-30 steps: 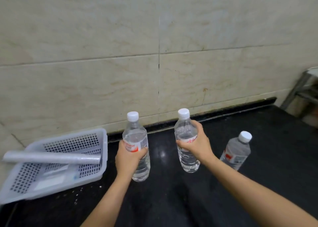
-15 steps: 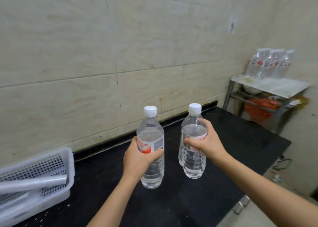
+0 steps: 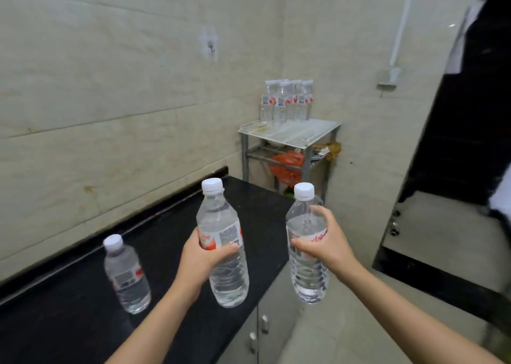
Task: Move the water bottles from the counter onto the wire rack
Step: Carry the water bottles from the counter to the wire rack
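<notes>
My left hand (image 3: pixel 203 257) grips a clear water bottle (image 3: pixel 221 239) with a white cap around its label, held upright above the black counter (image 3: pixel 69 308). My right hand (image 3: pixel 327 243) grips a second bottle (image 3: pixel 305 269) the same way, past the counter's end over the floor. A third bottle (image 3: pixel 125 276) stands on the counter at the left. In the far corner stands the wire rack (image 3: pixel 290 133), with several bottles (image 3: pixel 286 102) grouped at the back of its top shelf.
Tiled walls run behind the counter and rack. An orange bag (image 3: pixel 284 166) lies on the rack's lower shelf. Cabinet doors with handles (image 3: pixel 260 327) sit below the counter. A dark doorway (image 3: pixel 464 115) opens at the right, with bare floor before it.
The view has swung right: the white basket has left the frame and the rack is now ahead. Both hands carried their bottles rightward, the right one past the counter's end.
</notes>
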`<act>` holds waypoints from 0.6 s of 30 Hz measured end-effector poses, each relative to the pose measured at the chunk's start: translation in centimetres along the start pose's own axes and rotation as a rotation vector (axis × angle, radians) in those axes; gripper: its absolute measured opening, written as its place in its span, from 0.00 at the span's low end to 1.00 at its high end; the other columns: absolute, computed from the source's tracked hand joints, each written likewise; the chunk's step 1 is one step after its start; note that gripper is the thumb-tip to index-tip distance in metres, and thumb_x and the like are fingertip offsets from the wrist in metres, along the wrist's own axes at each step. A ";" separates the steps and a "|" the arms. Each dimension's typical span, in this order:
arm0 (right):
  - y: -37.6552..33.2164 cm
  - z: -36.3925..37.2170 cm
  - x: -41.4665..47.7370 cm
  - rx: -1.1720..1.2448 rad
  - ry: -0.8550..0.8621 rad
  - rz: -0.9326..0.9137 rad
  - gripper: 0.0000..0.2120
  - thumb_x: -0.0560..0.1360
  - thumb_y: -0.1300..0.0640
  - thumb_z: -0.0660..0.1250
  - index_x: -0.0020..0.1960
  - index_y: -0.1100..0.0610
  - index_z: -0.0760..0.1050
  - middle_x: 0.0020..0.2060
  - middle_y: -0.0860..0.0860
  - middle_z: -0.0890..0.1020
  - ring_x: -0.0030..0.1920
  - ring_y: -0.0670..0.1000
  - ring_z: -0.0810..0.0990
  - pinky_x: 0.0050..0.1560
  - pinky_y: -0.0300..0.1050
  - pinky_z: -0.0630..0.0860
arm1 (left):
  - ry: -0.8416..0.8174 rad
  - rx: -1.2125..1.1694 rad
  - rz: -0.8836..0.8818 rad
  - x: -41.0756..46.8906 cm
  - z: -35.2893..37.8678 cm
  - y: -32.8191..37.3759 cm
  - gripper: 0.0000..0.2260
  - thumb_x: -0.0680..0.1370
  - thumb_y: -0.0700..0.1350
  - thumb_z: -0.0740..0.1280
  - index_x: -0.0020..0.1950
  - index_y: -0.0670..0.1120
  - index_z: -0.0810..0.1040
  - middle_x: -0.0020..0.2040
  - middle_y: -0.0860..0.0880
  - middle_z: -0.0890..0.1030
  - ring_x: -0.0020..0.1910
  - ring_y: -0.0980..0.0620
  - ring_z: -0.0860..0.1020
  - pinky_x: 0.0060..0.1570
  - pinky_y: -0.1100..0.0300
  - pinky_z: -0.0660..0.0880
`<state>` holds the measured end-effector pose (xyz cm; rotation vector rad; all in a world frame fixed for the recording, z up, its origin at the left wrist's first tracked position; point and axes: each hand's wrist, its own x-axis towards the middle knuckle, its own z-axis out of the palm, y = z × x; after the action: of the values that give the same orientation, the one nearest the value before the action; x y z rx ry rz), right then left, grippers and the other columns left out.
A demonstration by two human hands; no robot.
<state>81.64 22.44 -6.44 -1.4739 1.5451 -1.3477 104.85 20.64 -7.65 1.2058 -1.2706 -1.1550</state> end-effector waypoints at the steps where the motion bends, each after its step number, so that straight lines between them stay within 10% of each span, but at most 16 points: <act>1: 0.9 -2.1 0.7 -0.005 0.020 0.005 0.34 0.57 0.57 0.76 0.58 0.47 0.64 0.54 0.48 0.74 0.56 0.49 0.74 0.56 0.42 0.69 | -0.018 -0.009 0.007 0.9 2.3 -0.1 0.27 0.59 0.42 0.78 0.55 0.48 0.75 0.50 0.47 0.83 0.48 0.49 0.82 0.44 0.59 0.76; 6: 4.2 -10.8 3.6 -0.040 0.100 0.056 0.33 0.60 0.63 0.77 0.57 0.45 0.64 0.48 0.43 0.76 0.55 0.51 0.76 0.60 0.47 0.72 | -0.119 -0.054 0.038 4.6 12.4 0.2 0.21 0.66 0.35 0.74 0.56 0.47 0.74 0.49 0.49 0.82 0.48 0.51 0.80 0.42 0.61 0.75; 14: 7.6 -17.3 9.7 -0.028 0.130 0.080 0.32 0.63 0.66 0.75 0.59 0.50 0.63 0.46 0.36 0.70 0.46 0.38 0.74 0.41 0.23 0.70 | -0.261 -0.082 0.014 11.1 20.3 -1.1 0.26 0.58 0.44 0.76 0.54 0.49 0.76 0.48 0.49 0.84 0.47 0.52 0.83 0.41 0.64 0.77; 18: 9.1 -19.2 15.1 -0.023 0.172 0.108 0.35 0.62 0.62 0.77 0.62 0.48 0.64 0.50 0.47 0.77 0.51 0.51 0.79 0.52 0.43 0.74 | -0.311 -0.120 0.055 17.5 22.5 -0.5 0.31 0.52 0.50 0.76 0.55 0.48 0.76 0.47 0.49 0.84 0.47 0.53 0.83 0.38 0.66 0.78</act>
<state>57.90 11.69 -6.02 -1.2967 1.7277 -1.4284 82.29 3.28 -8.42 0.9211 -1.4319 -1.3960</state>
